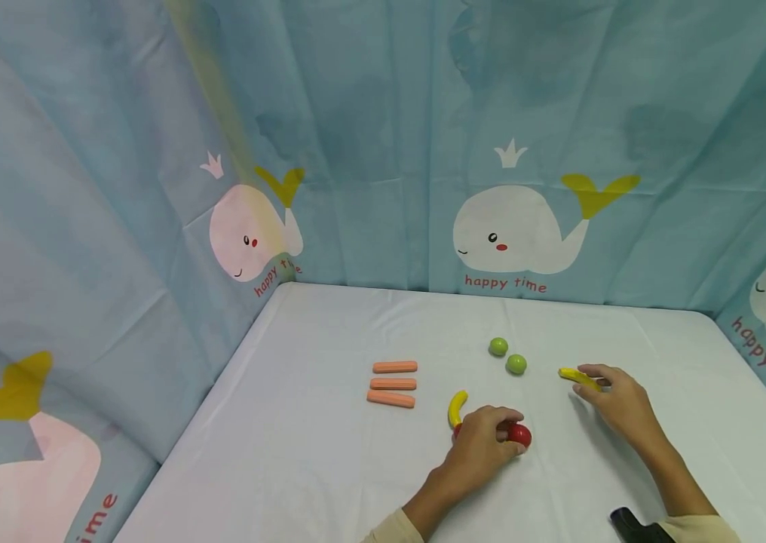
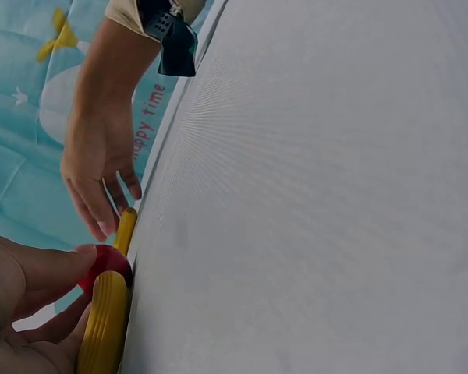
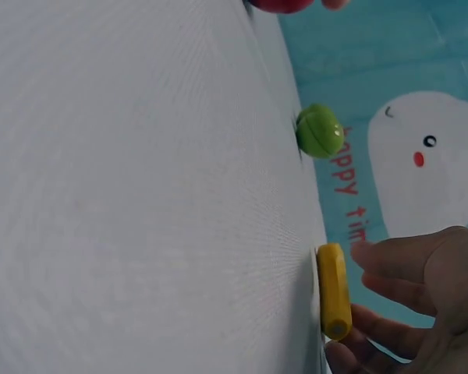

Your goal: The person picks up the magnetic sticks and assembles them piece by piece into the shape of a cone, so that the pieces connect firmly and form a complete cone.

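My left hand (image 1: 481, 445) is low over the table and pinches a shiny red ball (image 1: 519, 435) between thumb and fingers. Just behind that hand lies a curved yellow toy banana (image 1: 456, 408); a second red piece (image 1: 457, 431) peeks out beside it, mostly hidden by the hand. To the right, my right hand (image 1: 617, 400) has its thumb and fingers curled about another toy banana (image 1: 574, 376). In the right wrist view this banana (image 3: 335, 292) sits close to the tabletop, the fingers (image 3: 390, 331) against its lower end.
Two green balls (image 1: 498, 347) lie between the hands, farther back. Several orange sticks (image 1: 393, 384) are lined up left of them. A white cloth covers the table (image 1: 288, 422), and blue curtains (image 1: 369, 151) with whales stand along its back and sides.
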`<control>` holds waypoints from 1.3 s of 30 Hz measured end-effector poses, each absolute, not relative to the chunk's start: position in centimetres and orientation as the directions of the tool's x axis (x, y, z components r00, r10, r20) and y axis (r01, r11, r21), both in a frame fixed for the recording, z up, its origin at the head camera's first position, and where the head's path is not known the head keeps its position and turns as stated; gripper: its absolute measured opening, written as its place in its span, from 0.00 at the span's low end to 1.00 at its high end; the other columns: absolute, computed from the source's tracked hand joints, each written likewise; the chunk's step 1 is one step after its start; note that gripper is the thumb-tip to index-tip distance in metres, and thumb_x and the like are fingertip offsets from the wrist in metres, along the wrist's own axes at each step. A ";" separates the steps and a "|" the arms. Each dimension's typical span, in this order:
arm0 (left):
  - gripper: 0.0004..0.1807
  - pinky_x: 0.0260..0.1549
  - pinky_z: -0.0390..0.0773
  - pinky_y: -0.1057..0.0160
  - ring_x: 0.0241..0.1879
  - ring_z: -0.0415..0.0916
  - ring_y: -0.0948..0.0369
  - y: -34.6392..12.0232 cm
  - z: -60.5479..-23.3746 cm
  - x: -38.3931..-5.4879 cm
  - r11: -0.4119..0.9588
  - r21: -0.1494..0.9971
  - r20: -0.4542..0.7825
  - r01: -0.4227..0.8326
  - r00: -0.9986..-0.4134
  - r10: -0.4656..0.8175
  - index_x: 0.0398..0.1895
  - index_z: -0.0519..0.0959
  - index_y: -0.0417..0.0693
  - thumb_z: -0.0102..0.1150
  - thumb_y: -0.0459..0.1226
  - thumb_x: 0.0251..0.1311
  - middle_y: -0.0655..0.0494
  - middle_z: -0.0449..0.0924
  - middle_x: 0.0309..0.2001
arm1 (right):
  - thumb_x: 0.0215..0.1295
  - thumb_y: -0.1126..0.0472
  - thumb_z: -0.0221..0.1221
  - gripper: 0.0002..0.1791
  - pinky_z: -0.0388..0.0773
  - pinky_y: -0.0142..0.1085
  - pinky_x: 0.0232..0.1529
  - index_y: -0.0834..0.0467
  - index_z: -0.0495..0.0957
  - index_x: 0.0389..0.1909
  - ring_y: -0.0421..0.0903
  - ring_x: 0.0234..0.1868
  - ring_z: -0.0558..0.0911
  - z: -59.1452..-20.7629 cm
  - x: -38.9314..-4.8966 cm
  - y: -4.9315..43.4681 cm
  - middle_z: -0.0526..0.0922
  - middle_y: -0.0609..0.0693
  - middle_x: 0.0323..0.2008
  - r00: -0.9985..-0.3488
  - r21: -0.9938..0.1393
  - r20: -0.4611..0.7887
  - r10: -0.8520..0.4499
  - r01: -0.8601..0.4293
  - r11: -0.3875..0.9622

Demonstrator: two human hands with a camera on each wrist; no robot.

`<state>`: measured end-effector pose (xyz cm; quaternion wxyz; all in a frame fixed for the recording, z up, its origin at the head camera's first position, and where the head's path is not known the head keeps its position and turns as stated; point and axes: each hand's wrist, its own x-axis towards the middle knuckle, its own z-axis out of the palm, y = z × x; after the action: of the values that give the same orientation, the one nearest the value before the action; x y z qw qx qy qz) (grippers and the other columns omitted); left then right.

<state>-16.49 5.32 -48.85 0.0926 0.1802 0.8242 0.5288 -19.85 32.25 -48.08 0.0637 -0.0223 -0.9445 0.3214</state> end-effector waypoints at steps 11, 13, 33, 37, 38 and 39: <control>0.19 0.44 0.81 0.77 0.40 0.81 0.75 5.3 -48.9 -16.7 0.388 0.898 0.024 0.207 -0.904 0.426 0.55 0.87 0.47 0.76 0.30 0.61 0.63 0.86 0.46 | 0.71 0.62 0.66 0.21 0.77 0.39 0.34 0.70 0.81 0.59 0.64 0.48 0.84 -48.5 -20.2 32.4 0.85 0.66 0.48 -0.992 -0.623 0.102 0.081 0.000 0.783; 0.19 0.45 0.81 0.76 0.41 0.81 0.75 5.3 -48.9 -16.7 0.398 0.894 0.019 0.207 -0.904 0.428 0.55 0.87 0.48 0.76 0.31 0.61 0.64 0.87 0.46 | 0.70 0.62 0.67 0.21 0.78 0.39 0.35 0.70 0.80 0.59 0.63 0.48 0.85 -48.5 -20.3 32.4 0.86 0.66 0.47 -0.993 -0.620 0.086 0.078 0.007 0.784; 0.18 0.44 0.81 0.77 0.42 0.81 0.75 5.5 -49.0 -16.6 0.394 0.891 0.050 0.224 -0.913 0.405 0.54 0.88 0.44 0.76 0.30 0.60 0.62 0.87 0.48 | 0.68 0.60 0.63 0.24 0.82 0.49 0.43 0.75 0.80 0.57 0.59 0.49 0.83 -47.5 -19.9 30.9 0.85 0.68 0.49 -0.989 -0.611 -0.110 0.100 0.146 0.778; 0.16 0.43 0.81 0.77 0.42 0.81 0.76 5.5 -49.1 -16.6 0.408 0.882 0.064 0.236 -0.918 0.392 0.52 0.89 0.44 0.77 0.31 0.60 0.61 0.87 0.47 | 0.65 0.60 0.64 0.24 0.81 0.46 0.41 0.73 0.80 0.56 0.57 0.47 0.82 -47.3 -19.7 30.3 0.85 0.65 0.46 -0.988 -0.628 -0.112 0.103 0.151 0.763; 0.16 0.43 0.80 0.77 0.43 0.80 0.76 5.5 -49.1 -16.6 0.411 0.882 0.058 0.230 -0.919 0.389 0.52 0.89 0.44 0.77 0.32 0.60 0.61 0.87 0.47 | 0.65 0.60 0.65 0.24 0.81 0.44 0.40 0.72 0.80 0.56 0.56 0.46 0.82 -47.3 -19.6 30.1 0.85 0.64 0.45 -0.988 -0.632 -0.109 0.105 0.151 0.760; 0.16 0.44 0.81 0.77 0.43 0.80 0.76 5.5 -49.1 -16.7 0.414 0.881 0.058 0.230 -0.920 0.388 0.52 0.89 0.44 0.77 0.32 0.60 0.61 0.87 0.47 | 0.66 0.60 0.66 0.24 0.80 0.43 0.39 0.71 0.79 0.57 0.55 0.45 0.82 -47.3 -19.5 29.9 0.85 0.63 0.45 -0.988 -0.637 -0.109 0.106 0.151 0.756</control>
<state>-16.67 5.49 -49.14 0.0777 0.1845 0.8374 0.5087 -19.53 29.90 -47.32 -0.0330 -0.0688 -0.9365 0.3423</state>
